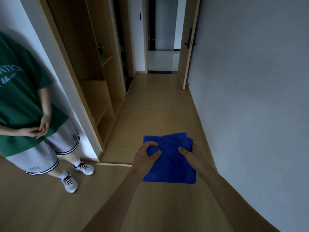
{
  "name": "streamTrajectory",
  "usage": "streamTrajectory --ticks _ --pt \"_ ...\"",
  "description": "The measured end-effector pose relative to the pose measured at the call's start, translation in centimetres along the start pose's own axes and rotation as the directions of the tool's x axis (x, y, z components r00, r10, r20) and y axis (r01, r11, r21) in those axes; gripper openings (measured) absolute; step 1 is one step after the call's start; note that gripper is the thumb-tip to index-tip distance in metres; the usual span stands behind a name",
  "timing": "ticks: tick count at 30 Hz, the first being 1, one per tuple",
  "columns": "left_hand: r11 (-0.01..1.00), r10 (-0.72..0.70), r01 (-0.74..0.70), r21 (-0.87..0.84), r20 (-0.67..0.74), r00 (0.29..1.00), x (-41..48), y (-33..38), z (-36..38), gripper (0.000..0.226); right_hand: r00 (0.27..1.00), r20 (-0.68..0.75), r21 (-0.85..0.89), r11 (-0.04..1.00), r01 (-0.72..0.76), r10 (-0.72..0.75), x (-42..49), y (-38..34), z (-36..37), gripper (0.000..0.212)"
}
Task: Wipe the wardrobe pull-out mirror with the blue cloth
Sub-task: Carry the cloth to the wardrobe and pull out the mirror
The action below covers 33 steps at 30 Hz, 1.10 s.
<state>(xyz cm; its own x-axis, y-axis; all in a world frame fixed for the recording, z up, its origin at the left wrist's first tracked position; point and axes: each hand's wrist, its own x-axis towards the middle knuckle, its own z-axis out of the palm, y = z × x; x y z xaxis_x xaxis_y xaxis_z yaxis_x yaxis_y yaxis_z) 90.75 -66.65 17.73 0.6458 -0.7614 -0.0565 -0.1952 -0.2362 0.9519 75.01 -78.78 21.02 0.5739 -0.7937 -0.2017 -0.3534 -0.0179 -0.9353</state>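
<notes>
Your fingers (154, 144) grip the cloth (168, 166) from both sides. The left hand (145, 158) pinches the upper left part of it, thumb and forefinger curled over a bunched fold. The right hand (194, 156) holds the upper right edge, with the thumb lying across the top of the fabric and the other fingers hidden behind it. You hold the cloth out in front of you at about waist height, above the wooden floor (150, 106); it is folded into a rough square and hangs down a little from your grip.

To your left stands an open wardrobe (93, 72) with bare wooden shelves; a small dark green thing sits on one shelf, too blurred to name. You cannot make out a mirror from this angle. Beside the wardrobe, against its white side panel, another person (25, 101) stands in a green shirt, pale shorts and grey trainers, hands clasped in front. Ahead of you the floor runs to an open door (188, 47) with a dark handle, and a plain grey wall (250, 81) fills your right side.
</notes>
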Motion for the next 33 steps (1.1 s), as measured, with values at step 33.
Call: streamTrajectory --ticks 33 --pt "1.000 0.009 -0.008 0.012 -0.101 0.995 51.6 3.7 -5.8 0.016 0.997 0.030 -0.001 0.998 0.070 -0.070 52.0 -13.6 4.6 0.015"
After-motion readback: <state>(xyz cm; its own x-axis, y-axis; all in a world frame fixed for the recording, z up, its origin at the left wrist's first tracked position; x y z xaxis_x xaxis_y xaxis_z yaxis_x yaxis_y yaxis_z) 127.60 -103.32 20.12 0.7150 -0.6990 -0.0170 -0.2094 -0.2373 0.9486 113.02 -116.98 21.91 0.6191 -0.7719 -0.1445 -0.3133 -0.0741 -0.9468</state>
